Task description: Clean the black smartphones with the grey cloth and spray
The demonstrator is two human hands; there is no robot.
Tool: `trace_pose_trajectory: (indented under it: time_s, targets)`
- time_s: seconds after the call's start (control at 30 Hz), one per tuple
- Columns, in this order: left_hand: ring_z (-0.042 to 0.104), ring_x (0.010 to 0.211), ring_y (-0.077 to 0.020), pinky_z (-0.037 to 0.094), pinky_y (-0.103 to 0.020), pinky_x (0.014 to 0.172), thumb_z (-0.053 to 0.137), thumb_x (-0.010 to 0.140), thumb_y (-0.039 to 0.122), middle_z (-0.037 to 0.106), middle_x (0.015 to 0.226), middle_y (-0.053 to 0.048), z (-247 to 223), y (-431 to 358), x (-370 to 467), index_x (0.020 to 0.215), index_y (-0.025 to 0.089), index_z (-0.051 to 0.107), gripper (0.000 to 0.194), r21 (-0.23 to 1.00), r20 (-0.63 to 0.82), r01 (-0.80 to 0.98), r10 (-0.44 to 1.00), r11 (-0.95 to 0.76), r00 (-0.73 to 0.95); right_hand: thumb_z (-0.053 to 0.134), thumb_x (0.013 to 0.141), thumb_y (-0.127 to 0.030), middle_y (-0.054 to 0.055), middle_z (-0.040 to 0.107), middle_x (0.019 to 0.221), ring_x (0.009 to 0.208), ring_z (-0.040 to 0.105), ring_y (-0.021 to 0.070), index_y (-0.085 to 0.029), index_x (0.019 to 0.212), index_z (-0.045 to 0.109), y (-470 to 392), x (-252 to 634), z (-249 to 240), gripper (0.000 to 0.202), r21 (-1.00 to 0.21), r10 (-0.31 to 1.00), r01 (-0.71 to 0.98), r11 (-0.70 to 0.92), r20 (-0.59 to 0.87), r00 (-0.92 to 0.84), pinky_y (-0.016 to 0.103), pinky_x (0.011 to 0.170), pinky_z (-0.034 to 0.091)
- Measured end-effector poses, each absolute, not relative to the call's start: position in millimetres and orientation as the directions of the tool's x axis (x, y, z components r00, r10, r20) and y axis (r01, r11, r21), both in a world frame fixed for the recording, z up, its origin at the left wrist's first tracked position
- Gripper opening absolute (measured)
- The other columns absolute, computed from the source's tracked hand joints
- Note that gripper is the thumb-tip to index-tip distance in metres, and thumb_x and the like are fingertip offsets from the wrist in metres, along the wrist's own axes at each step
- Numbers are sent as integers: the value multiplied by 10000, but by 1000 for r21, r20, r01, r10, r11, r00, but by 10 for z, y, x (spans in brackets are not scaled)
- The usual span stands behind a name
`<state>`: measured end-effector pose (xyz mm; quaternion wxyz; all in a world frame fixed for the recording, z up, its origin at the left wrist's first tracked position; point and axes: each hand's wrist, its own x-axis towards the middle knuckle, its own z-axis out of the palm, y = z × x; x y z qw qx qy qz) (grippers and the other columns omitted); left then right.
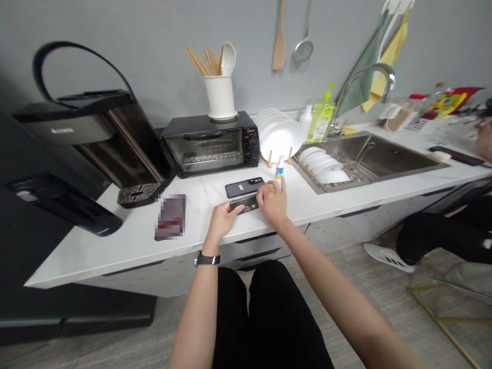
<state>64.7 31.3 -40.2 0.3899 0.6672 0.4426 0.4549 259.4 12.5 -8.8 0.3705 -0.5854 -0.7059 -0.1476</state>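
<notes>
A dark, flat, phone-like object (248,204) lies between my hands near the counter's front edge. My left hand (224,219) grips its left end, thumb on top. At its right end, my right hand (272,203) has curled fingers pressed on or against it; what they pinch, if anything, is too small to tell. Just behind sits a dark phone (243,187) with a camera block at its right end. A small white bottle (280,167) with a blue and yellow label stands upright beyond my right hand.
A toaster oven (211,146) stands behind, plates (282,136) beside it. Left are a water dispenser (126,138), a black bottle (65,205) and a blurred purple item (171,217). The sink (384,154) is right. Another person's hand (485,138) shows far right.
</notes>
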Motion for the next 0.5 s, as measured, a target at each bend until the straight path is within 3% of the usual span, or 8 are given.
trace_pose_trajectory:
  time_s: [0.13,0.27,0.5]
  targets:
    - [604,683,-181,433,-252,620,695,840,360,707,677,-39,-354,302,599,683,152,689,260,904,282,287,946,-318,160,433,1083,-234,71,757,967,1096,633,261,-223,919,707,63,1893,-75,320,-183,715,895,408,673,-188,581,1350,112]
    - [586,654,-173,418,-254,607,678,861,333,689,651,-35,-341,302,590,649,156,653,277,890,286,323,946,-321,153,432,1093,-251,58,751,941,1051,640,250,-215,932,710,85,1892,-41,324,-127,705,869,478,646,-293,547,1352,126]
    - [637,719,-188,503,-265,668,746,873,421,717,716,-20,-417,326,654,803,162,745,268,915,257,266,947,-302,193,384,1095,-249,69,760,958,1043,642,262,-227,866,689,227,2870,-83,382,-179,739,936,303,664,-113,560,1309,220]
